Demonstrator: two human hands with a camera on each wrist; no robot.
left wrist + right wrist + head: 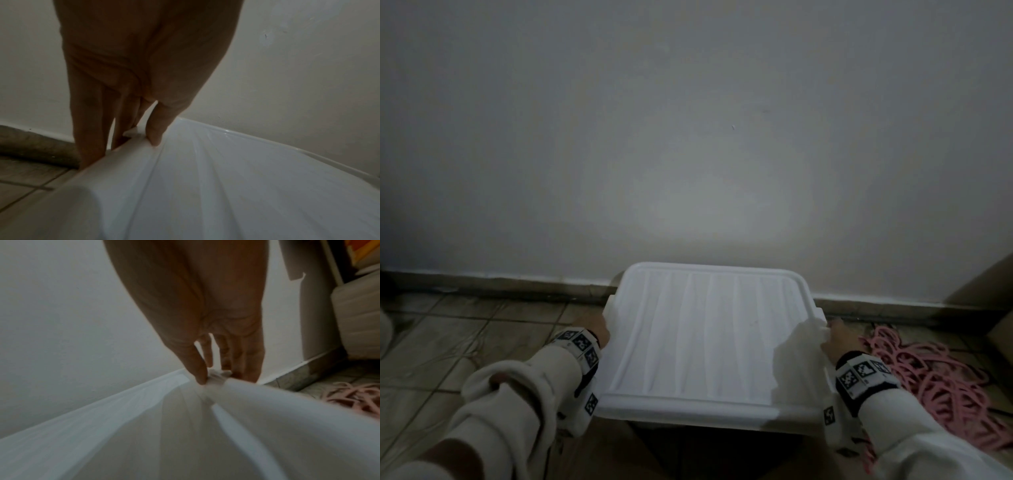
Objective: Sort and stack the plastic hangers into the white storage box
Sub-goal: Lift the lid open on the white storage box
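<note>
The white storage box [709, 339] stands on the floor against the wall with its ribbed white lid [226, 186] on top. My left hand [595, 329] grips the lid's left edge, thumb on top and fingers [90, 129] down the side. My right hand [839, 339] grips the lid's right edge [218, 378] the same way, thumb on top. A pile of pink plastic hangers [935, 380] lies on the floor just right of the box, also seen as hangers [353, 394] in the right wrist view. The box's inside is hidden by the lid.
Brown floor tiles [448, 342] run left of the box up to a dark skirting [500, 284] below the pale wall. A cardboard box [989, 301] stands at the far right. White padded furniture [357, 318] stands beyond the hangers.
</note>
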